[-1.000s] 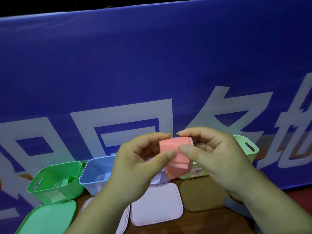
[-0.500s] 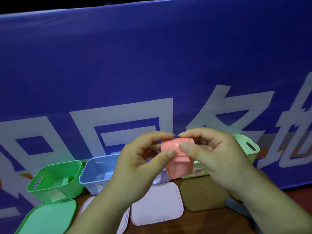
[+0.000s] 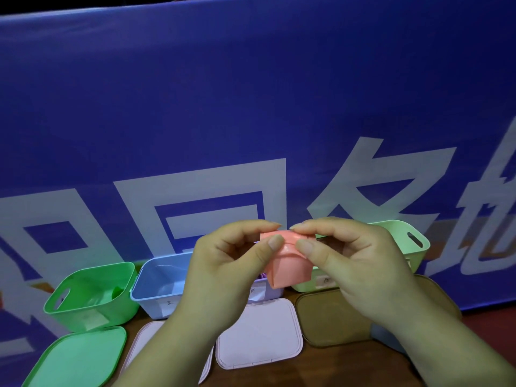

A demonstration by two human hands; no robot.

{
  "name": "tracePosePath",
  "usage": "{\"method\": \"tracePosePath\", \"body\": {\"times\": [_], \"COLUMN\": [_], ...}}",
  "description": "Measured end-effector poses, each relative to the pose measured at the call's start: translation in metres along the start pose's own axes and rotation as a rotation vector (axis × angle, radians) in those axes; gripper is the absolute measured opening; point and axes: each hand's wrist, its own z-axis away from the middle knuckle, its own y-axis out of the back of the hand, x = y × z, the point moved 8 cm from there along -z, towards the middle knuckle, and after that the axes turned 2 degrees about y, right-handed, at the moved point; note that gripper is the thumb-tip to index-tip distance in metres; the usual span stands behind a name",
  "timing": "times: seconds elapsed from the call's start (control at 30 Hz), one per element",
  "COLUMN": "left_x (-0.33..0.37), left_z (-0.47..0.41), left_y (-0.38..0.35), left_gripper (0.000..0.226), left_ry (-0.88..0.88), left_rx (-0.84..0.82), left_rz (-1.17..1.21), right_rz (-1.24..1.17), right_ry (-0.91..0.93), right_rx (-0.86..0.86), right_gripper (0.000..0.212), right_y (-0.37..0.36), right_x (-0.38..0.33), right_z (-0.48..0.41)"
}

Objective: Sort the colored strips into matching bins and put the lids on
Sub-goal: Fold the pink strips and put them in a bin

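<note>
Head view: I see the left hand [image 3: 229,265] and right hand [image 3: 356,263] both pinching a folded salmon-pink strip [image 3: 289,268] between thumbs and curled forefingers, held up in the air. Below and behind it stand a green plastic bin [image 3: 92,296], a light-blue plastic bin [image 3: 159,280] and a pale-green plastic bin [image 3: 403,244].

Folded pink strip [image 3: 289,268] pinched aloft; green bin [image 3: 83,317] and blue bin [image 3: 159,305] stand open; green lid [image 3: 75,358] lies flat.

Head view — forward-down, close on hands [image 3: 279,263]
</note>
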Motion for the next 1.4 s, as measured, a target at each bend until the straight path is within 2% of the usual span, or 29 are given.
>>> {"method": "tracePosePath", "body": {"times": [0.17,0.33,0.43,0.53,0.67,0.73,0.87,1.03,1.23,1.3,1.4], "left_x": [-0.005,-0.014,-0.020,-0.033,-0.050,-0.061,-0.081,-0.107,-0.136,-0.150,-0.167], "left_z": [0.003,0.013,0.017,0.019,0.023,0.024,0.027,0.022,0.006,0.002,-0.005], "left_y": [-0.002,-0.004,0.003,0.013,0.026,0.035,0.052,0.064,0.065,0.057,0.042], "left_gripper": [0.022,0.029,0.034,0.034,0.030,0.029,0.031,0.027,0.029,0.030,0.026], "left_ry": [0.030,0.018,0.001,0.070,0.178,0.226,0.310,0.349,0.307,0.332,0.368], "left_rx": [-0.044,-0.122,-0.085,-0.038,0.002,0.024,0.019,-0.060,-0.140,-0.172,-0.194], "left_rz": [-0.049,-0.034,-0.045,-0.042,0.039,0.076,0.114,0.131,0.151,0.133,0.079], "right_rz": [0.015,-0.050,-0.099,-0.099,-0.058,-0.025,-0.033,-0.101,-0.128,-0.159,-0.222], "right_ry": [0.015,-0.082,-0.144,-0.167,-0.095,-0.044,-0.068,-0.166,-0.306,-0.392,-0.504], "right_rx": [-0.006,0.030,-0.008,-0.021,-0.051,-0.083,-0.102,-0.035,0.057,0.074,0.083], "right_gripper": [0.016,0.020,0.022,0.018,0.009,0.014,0.021,0.014,0.015,0.011,0.018], "right_y": [-0.001,-0.001,-0.011,-0.023,-0.041,-0.055,-0.081,-0.099,-0.104,-0.100,-0.094], "right_x": [-0.002,0.010,0.020,0.029,0.031,0.032,0.049,0.072,0.106,0.126,0.153], "right_z": [0.002,0.003,0.004,0.005,0.007,0.008,0.010,0.011,0.012,0.015,0.017]}}
